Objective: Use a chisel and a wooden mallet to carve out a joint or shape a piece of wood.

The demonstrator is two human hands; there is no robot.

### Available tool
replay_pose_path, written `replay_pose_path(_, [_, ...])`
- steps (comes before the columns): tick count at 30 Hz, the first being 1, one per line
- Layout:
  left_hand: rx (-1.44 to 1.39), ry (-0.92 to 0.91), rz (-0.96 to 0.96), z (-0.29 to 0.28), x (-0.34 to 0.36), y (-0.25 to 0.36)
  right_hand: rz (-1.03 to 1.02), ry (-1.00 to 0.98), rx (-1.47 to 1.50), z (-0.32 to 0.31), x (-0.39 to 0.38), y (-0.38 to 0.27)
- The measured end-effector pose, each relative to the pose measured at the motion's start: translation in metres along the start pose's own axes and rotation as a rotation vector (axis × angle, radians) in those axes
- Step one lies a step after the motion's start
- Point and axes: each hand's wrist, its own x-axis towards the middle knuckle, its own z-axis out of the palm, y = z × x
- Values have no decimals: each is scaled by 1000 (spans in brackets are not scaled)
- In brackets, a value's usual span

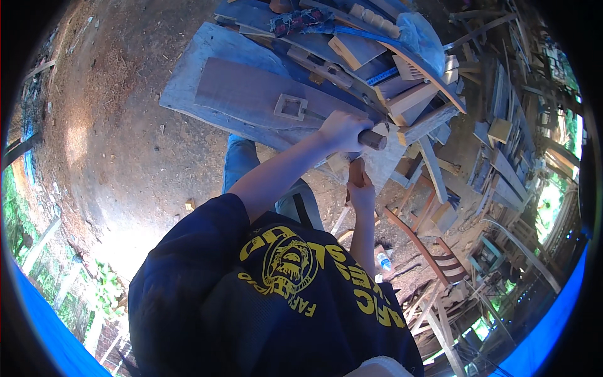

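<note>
Your left grip is wrapped round a brown wooden cylinder, its blunt end poking out to the right of your knuckles. Just below, your right grip has fingers and thumb closed on a reddish-brown wooden piece, held near the right-hand end of the surface; whether it touches the cylinder, you cannot tell from here.

Just left of your left grip, a small square wooden frame lies on a wide brown plank, and only the plank shows through its opening. Beyond the plank is a slotted wooden block, near a dark patterned cloth bundle.

Farther out, a translucent plastic bag is bunched among wooden parts at the far right (what it contains, if anything, is too unclear to make out). A plastic bottle with a blue label lies on the ground below your right grip, its contents equally unclear. To its right is a reddish-brown slatted chair back, among scattered timber.
</note>
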Motion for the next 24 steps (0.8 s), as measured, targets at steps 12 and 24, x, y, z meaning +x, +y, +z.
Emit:
replay_pose_path(12, [63, -92, -7, -6, 3, -2, 5, -1, 1, 3, 0, 5])
replay_pose_path(24, [-116, 166, -25, -13, 11, -13, 88, 6, 136, -1, -4, 21])
